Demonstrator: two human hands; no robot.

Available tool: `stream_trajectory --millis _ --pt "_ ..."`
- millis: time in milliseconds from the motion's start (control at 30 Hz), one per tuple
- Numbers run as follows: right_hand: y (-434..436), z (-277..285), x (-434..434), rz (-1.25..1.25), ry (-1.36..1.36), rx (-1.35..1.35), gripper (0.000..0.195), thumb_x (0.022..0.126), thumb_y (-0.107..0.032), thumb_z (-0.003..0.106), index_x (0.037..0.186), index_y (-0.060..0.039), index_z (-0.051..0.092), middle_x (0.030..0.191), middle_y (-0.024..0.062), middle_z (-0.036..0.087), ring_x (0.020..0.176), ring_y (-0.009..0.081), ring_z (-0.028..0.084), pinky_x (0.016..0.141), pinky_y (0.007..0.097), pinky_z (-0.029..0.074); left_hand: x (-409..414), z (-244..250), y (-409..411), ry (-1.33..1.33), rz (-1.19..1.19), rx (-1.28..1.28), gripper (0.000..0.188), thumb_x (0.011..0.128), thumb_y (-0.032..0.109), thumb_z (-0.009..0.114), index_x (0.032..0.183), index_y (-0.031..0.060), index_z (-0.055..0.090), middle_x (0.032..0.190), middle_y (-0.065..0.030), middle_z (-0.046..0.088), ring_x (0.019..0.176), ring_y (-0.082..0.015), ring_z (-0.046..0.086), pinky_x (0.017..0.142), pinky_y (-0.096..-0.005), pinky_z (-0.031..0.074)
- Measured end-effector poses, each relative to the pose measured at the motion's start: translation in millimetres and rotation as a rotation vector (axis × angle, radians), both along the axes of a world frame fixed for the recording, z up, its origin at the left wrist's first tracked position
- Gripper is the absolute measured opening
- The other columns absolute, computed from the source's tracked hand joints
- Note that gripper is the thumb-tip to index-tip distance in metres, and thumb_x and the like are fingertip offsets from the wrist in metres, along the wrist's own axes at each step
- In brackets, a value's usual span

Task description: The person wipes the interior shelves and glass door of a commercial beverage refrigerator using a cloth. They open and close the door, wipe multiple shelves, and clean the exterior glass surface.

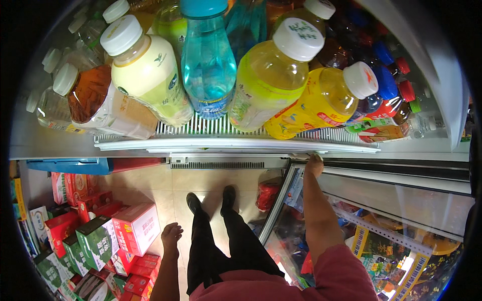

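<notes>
My right hand (314, 165) reaches forward to the lower front edge of the cooler shelf, where a bit of something pale shows at its fingertips; its exact hold is hidden. My left hand (172, 232) hangs low beside my leg, fingers slightly curled, touching nothing. Above my hands, drink bottles stand on the white ribbed shelf (211, 126): a cream-coloured bottle (152, 75), a blue bottle (209, 64), a bottle with a yellow-green label (267, 82) and a yellow-labelled bottle (316, 101). An amber drink bottle (90, 94) is at the left.
The open glass cooler door (282, 203) stands at the right beside my arm. Stacked cartons (137, 227), red, white and green, are on the left. A blue container (71, 165) lies under the shelf's left end. A red bag (266, 196) is on the floor near the door.
</notes>
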State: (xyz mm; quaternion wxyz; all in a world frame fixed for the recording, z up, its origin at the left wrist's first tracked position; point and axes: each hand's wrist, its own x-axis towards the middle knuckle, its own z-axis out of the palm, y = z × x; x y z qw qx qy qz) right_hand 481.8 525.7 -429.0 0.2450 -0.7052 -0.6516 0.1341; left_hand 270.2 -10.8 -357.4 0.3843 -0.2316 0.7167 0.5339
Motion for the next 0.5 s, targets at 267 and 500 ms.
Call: stream_trajectory --millis 267,500 --pt "5 -12 13 0.160 -0.144 0.059 0.019 0.084 -0.021 0.054 0.087 -0.0053 0.065 0.092 0.0171 0.062 0.081 0.0383 0.059 0.069 0.0463 0.048 3 -5 -28 -0.040 0.026 -0.042 0.023 0.083 0.012 0.056 0.103 0.0017 0.058 0.088 -0.0082 0.062 0.075 -0.0162 0.062 0.064 -0.0252 0.047" --pt "-17 -10 -7 0.317 -0.223 0.105 0.013 0.082 -0.014 0.053 0.087 -0.0080 0.063 0.087 0.0166 0.060 0.079 0.0381 0.057 0.068 0.0462 0.047 2 -5 -39 -0.040 0.006 -0.027 0.023 0.084 0.012 0.055 0.105 0.0017 0.057 0.088 -0.0075 0.063 0.075 -0.0157 0.062 0.063 -0.0248 0.047"
